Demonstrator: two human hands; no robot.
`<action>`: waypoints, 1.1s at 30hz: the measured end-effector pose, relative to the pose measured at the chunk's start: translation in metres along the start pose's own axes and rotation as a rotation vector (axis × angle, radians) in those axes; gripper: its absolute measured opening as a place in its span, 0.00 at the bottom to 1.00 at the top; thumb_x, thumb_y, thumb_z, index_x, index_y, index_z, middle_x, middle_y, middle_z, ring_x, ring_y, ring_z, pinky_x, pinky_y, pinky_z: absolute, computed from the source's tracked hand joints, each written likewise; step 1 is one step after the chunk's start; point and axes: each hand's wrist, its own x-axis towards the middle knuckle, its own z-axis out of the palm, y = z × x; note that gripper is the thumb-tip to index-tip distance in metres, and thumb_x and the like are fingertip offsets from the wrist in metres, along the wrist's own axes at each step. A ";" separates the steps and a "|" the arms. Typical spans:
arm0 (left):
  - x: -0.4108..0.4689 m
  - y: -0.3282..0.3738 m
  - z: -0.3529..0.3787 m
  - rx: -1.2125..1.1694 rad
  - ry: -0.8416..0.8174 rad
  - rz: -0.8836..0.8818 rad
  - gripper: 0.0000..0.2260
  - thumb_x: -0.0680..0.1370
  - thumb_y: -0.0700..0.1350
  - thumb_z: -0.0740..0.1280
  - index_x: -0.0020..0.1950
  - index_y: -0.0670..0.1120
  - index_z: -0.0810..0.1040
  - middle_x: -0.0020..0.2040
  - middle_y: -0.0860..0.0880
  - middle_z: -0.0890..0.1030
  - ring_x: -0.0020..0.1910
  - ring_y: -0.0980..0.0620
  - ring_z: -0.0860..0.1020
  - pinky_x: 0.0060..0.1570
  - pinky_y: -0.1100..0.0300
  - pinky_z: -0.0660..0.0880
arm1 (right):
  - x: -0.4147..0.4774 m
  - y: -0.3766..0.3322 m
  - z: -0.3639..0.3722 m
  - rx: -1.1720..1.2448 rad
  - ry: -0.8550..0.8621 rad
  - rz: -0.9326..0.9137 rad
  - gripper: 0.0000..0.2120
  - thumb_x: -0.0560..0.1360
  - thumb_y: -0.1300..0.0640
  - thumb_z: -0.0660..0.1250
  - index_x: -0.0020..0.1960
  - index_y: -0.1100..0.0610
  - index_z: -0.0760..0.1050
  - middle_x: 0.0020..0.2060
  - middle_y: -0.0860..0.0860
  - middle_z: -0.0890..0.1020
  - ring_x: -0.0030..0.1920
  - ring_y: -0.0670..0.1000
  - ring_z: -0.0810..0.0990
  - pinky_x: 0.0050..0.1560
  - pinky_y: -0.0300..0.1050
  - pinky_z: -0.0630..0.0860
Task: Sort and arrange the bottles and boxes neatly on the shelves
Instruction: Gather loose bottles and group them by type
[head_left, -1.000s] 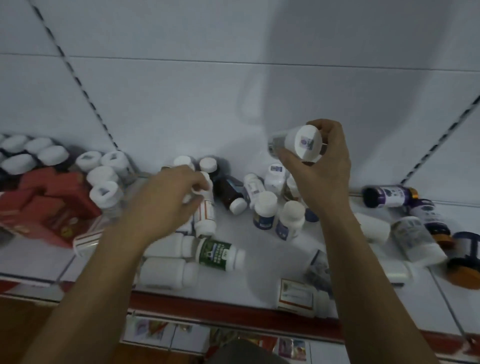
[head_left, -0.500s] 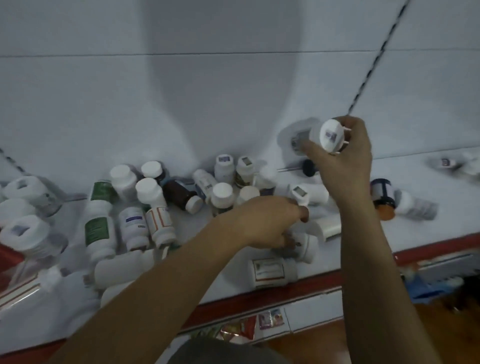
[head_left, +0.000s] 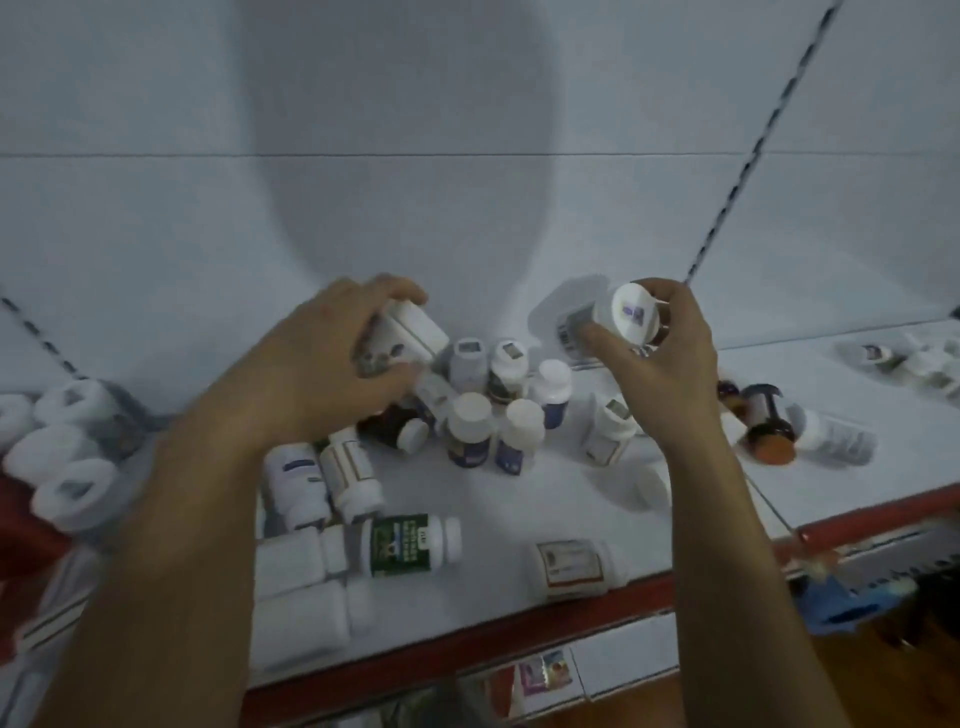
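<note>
Now my left hand (head_left: 311, 374) grips a white bottle (head_left: 415, 328), my right hand (head_left: 670, 374) a sticker-capped bottle (head_left: 631, 312). Below my fingers, loose bottles (head_left: 470, 423) litter the red-edged shelf (head_left: 493, 512).

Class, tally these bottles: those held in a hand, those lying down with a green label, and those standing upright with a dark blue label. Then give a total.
Held bottles: 2
Green-labelled bottles lying down: 1
Dark-blue-labelled bottles standing: 3
Total: 6
</note>
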 end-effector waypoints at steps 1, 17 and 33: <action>-0.014 -0.016 -0.019 -0.014 0.086 -0.062 0.21 0.72 0.56 0.71 0.63 0.64 0.69 0.51 0.54 0.75 0.45 0.58 0.76 0.43 0.59 0.73 | 0.000 -0.008 0.015 0.011 -0.030 -0.024 0.22 0.70 0.47 0.78 0.58 0.47 0.72 0.46 0.35 0.79 0.45 0.34 0.78 0.41 0.26 0.71; -0.210 -0.121 -0.122 0.115 0.644 -0.423 0.25 0.74 0.56 0.74 0.69 0.60 0.71 0.60 0.53 0.77 0.60 0.55 0.75 0.55 0.57 0.73 | -0.086 -0.137 0.304 -0.092 -0.884 -0.524 0.27 0.68 0.53 0.78 0.65 0.49 0.74 0.57 0.49 0.80 0.54 0.51 0.78 0.51 0.40 0.71; -0.133 -0.139 -0.092 0.069 0.095 -0.319 0.25 0.72 0.48 0.75 0.67 0.59 0.74 0.63 0.53 0.79 0.55 0.52 0.77 0.56 0.50 0.76 | -0.087 -0.104 0.265 -0.160 -0.567 -0.352 0.19 0.75 0.61 0.71 0.65 0.51 0.74 0.59 0.52 0.77 0.50 0.50 0.77 0.50 0.41 0.72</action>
